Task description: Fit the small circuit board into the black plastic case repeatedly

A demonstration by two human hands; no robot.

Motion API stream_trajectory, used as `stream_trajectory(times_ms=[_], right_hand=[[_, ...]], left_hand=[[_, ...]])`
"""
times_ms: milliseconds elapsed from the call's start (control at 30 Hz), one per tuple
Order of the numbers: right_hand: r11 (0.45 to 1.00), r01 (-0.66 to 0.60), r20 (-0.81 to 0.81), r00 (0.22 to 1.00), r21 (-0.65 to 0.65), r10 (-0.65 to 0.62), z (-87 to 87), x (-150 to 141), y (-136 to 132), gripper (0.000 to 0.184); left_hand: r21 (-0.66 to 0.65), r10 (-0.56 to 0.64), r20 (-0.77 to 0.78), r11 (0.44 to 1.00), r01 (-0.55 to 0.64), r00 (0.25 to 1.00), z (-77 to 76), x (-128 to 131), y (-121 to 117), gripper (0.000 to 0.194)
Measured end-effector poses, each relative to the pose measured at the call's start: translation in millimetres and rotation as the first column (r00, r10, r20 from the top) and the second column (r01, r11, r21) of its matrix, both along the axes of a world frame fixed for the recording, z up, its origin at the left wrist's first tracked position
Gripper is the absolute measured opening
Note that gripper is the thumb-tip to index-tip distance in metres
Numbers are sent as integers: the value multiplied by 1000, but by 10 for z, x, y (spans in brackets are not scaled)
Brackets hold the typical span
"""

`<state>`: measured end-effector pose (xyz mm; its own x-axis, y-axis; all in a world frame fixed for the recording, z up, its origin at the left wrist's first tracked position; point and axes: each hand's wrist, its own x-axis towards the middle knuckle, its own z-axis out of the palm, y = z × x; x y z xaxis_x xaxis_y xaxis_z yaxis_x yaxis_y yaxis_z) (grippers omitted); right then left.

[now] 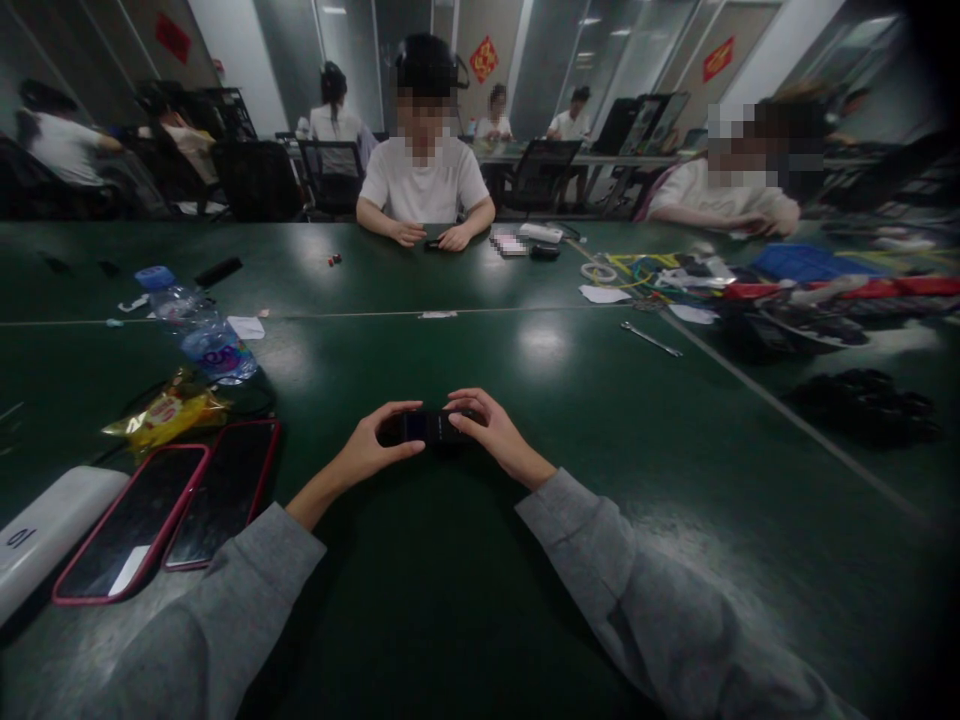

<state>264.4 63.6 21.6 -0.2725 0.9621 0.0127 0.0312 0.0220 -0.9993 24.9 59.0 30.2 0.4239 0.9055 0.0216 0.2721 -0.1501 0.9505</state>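
Note:
Between my two hands is a small black box-shaped device with a dark little screen on its left half. It is just above or on the green table; I cannot tell which. My left hand grips its left end, thumb along the near edge and fingers over the far edge. At the other end my right hand is closed on it, thumb on the face turned toward me and fingers behind. The fingers partly cover both ends.
To the left lie two red-edged phones, a white power bank, a yellow snack packet and a plastic bottle. A wrench, cables and a black heap lie right. A person sits opposite.

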Motion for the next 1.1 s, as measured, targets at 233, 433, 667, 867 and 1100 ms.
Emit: stream_trajectory(times_ms=[233, 433, 667, 867, 1100], right_hand=[[990, -20, 90, 996, 139, 7, -72, -8, 23, 29], [961, -13, 178, 983, 276, -37, -36, -15, -4, 27], [876, 8, 226, 965, 483, -134, 39, -59, -55, 21], [859, -89, 370, 921, 505, -122, 25, -73, -78, 53], [839, -109, 382, 916, 532, -124, -41, -54, -55, 57]], left_hand=[[16, 1, 25, 1000, -2, 1000, -35, 9, 12, 58], [32, 7, 8, 999, -7, 1000, -54, 6, 17, 59], [45, 23, 15, 999, -23, 1000, -60, 23, 33, 59], [26, 38, 13, 999, -38, 999, -45, 35, 17, 59], [149, -6, -16, 989, 9, 1000, -92, 35, 18, 64]])
